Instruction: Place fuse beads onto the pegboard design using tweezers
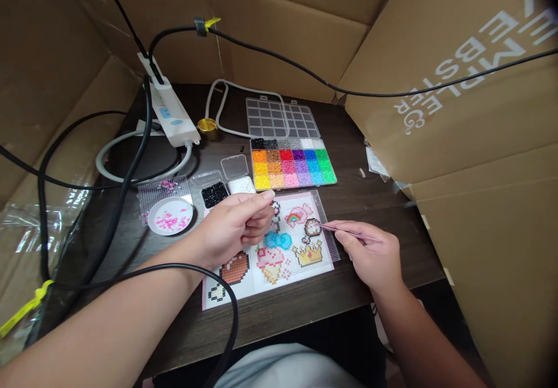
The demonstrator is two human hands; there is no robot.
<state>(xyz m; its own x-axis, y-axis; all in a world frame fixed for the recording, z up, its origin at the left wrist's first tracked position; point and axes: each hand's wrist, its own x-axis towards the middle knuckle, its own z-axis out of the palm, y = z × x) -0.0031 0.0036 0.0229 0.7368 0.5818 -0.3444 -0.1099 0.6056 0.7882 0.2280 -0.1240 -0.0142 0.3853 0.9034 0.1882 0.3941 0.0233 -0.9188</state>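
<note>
A pair of pink tweezers (pixel 353 232) is gripped in my right hand (pixel 377 254). Their tips meet the small brown-and-black bead figure (pixel 312 228) on the pattern sheet (pixel 305 270). My left hand (pixel 244 222) is closed above the sheet, thumb laid over curled fingers; whatever it may hold is hidden. Around the figure are a rainbow design (pixel 300 216), a blue bow (pixel 278 239), a yellow crown (pixel 308 254) and a pink ice cream (pixel 271 263). A clear pegboard (pixel 329 231) lies along the sheet's right side. My left hand hides part of the sheet's upper area.
Behind the sheet sits a sorted bead box (pixel 293 164) with its lid (pixel 282 118) raised. Black beads (pixel 214 194), white beads (pixel 241 185) and a plate (pixel 171 229) of pink beads stand left. A power strip (pixel 172 111), a black cable (pixel 231 301) and cardboard walls (pixel 279 21) surround the desk.
</note>
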